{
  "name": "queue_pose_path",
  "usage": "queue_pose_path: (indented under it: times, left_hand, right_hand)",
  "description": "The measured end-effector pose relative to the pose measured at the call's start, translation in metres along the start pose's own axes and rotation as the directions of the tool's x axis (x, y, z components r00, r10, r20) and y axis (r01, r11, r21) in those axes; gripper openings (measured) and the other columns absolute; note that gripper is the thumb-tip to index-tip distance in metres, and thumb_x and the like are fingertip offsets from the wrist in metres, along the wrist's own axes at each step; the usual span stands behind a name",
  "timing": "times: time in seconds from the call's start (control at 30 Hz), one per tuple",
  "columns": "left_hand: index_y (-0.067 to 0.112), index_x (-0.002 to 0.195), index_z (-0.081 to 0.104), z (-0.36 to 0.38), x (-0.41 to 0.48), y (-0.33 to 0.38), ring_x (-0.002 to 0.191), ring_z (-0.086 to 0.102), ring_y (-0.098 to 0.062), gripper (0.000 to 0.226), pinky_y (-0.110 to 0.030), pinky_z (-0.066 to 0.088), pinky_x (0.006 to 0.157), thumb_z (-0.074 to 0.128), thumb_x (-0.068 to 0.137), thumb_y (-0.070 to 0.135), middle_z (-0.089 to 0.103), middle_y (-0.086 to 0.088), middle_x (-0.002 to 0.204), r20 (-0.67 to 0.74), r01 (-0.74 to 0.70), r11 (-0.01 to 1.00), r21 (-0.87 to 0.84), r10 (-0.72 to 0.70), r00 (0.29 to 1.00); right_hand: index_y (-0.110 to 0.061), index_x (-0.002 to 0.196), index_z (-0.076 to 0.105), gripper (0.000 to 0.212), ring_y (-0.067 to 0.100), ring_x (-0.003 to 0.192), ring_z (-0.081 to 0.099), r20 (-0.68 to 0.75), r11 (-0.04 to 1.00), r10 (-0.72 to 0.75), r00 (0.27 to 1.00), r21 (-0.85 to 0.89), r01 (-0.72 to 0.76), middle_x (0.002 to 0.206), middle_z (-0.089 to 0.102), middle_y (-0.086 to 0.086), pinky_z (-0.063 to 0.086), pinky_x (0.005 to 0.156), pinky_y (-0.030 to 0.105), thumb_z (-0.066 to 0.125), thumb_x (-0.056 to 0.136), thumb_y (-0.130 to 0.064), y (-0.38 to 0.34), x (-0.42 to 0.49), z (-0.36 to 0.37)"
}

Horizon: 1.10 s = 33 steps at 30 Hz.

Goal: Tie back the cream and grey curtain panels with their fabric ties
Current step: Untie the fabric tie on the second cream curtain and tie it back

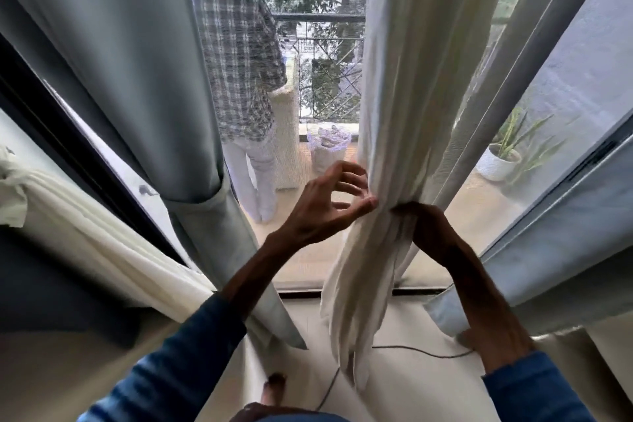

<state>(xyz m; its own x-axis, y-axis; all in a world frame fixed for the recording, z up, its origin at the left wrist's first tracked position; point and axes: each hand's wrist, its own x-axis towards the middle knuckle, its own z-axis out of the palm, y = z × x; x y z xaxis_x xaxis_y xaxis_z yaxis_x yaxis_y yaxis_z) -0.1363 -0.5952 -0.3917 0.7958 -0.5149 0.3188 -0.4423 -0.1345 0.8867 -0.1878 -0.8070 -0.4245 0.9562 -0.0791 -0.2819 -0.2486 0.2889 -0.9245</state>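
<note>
- Right hand (424,223) wraps round the gathered cream curtain (404,96), fingers hidden behind.
- Left hand (337,195) half-curled, fingertips at the bunch's left edge; grip unclear.
- Grey curtain (120,44) hangs left, apart.

– Can you read any words here?
– Only just. There is a white sign (310,46) outside, behind the bars of the balcony rail (318,18). It has dark letters in two rows.
– What do they say?
– I can't tell. The letters are too small and fuzzy, and the bars cut across them.
– Any numbers or names somewhere else?
– None I can read.
</note>
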Motion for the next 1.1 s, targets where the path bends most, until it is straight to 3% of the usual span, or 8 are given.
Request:
queue_pose_path:
  times: [0.1,0.23,0.4,0.57,0.7,0.93,1.03,1.1]
  left_hand:
    - [0.019,0.108,0.059,0.009,0.001,-0.007,0.092,0.07,-0.008,0.044,-0.028,0.062,0.067,0.084,0.078,0.039,0.069,0.007,0.1,-0.055,-0.015,0.995,0.103,0.021,0.998]
    - [0.007,0.099,0.073,0.01,0.014,-0.016,0.076,0.071,-0.007,0.016,-0.039,0.061,0.066,0.075,0.089,0.019,0.077,-0.003,0.094,-0.144,-0.067,0.989,0.133,0.087,0.986]
    - [0.022,0.083,0.06,-0.018,0.02,-0.038,0.075,0.073,-0.024,0.013,-0.053,0.061,0.064,0.064,0.095,0.021,0.071,-0.005,0.083,-0.169,0.149,0.989,-0.017,-0.15,0.974]
    - [0.013,0.119,0.051,-0.013,0.005,-0.031,0.081,0.072,-0.031,0.031,-0.051,0.059,0.065,0.062,0.091,0.02,0.071,-0.011,0.099,-0.001,0.039,0.999,-0.001,-0.039,0.999]
    - [0.013,0.149,0.025,-0.003,-0.007,-0.016,0.109,0.065,-0.003,0.077,-0.023,0.057,0.08,0.071,0.089,0.026,0.064,0.009,0.125,0.178,0.031,0.997,-0.065,-0.019,0.984]
    - [0.013,0.145,0.028,0.026,0.017,0.007,0.092,0.055,0.003,0.109,-0.007,0.042,0.074,0.089,0.064,0.054,0.058,0.016,0.111,-0.101,0.138,0.982,0.132,-0.125,0.987]
    - [0.005,0.131,0.057,0.024,0.034,-0.012,0.087,0.065,-0.014,0.06,-0.024,0.05,0.074,0.077,0.08,0.03,0.068,0.004,0.103,-0.167,0.11,0.96,0.256,-0.068,0.984]
    - [0.002,0.114,0.071,0.009,0.042,-0.023,0.094,0.071,-0.017,0.033,-0.033,0.057,0.079,0.062,0.085,0.015,0.075,-0.005,0.104,-0.082,0.078,0.987,0.144,-0.066,0.994]
  right_hand:
    - [-0.009,0.057,0.078,0.056,0.016,0.059,0.068,-0.016,0.995,-0.019,1.0,0.095,0.021,0.062,0.071,0.006,0.055,0.056,0.021,0.036,0.09,0.009,0.002,-0.002,0.002]
    - [-0.012,0.062,0.08,0.047,0.013,0.068,0.071,-0.038,0.986,-0.029,0.999,0.164,0.035,0.071,0.075,0.002,0.058,0.064,0.02,0.044,0.087,0.005,0.005,0.0,0.007]
    - [-0.015,0.057,0.078,0.053,0.005,0.058,0.069,-0.202,0.98,-0.076,0.976,0.164,0.11,0.064,0.073,-0.004,0.053,0.055,0.015,0.047,0.096,0.002,0.003,0.003,-0.005]
    - [-0.015,0.096,0.069,0.008,0.002,0.075,0.07,-0.194,0.987,-0.148,0.97,0.031,0.157,0.08,0.076,-0.01,0.053,0.08,0.023,0.063,0.09,-0.016,0.021,0.016,0.01]
    - [-0.022,0.099,0.077,0.038,0.013,0.098,0.07,-0.137,0.959,-0.237,0.962,-0.192,0.209,0.101,0.078,-0.005,0.053,0.096,0.037,0.072,0.077,-0.053,0.032,0.021,0.021]
    - [-0.001,0.127,0.061,0.041,0.031,0.126,0.059,0.143,0.729,-0.276,0.95,-0.613,0.304,0.133,0.063,0.013,0.047,0.107,0.047,0.057,0.091,-0.018,0.048,0.012,0.039]
    - [-0.01,0.156,0.024,0.09,0.005,0.137,0.043,0.304,0.771,-0.153,0.94,-0.559,0.306,0.15,0.039,-0.007,0.042,0.105,0.019,0.057,0.076,0.014,0.042,0.009,0.04]
    - [-0.018,0.155,0.028,0.096,-0.001,0.131,0.048,0.341,0.889,-0.106,0.934,-0.388,0.243,0.148,0.047,-0.011,0.044,0.101,0.022,0.051,0.067,0.014,0.036,0.012,0.029]
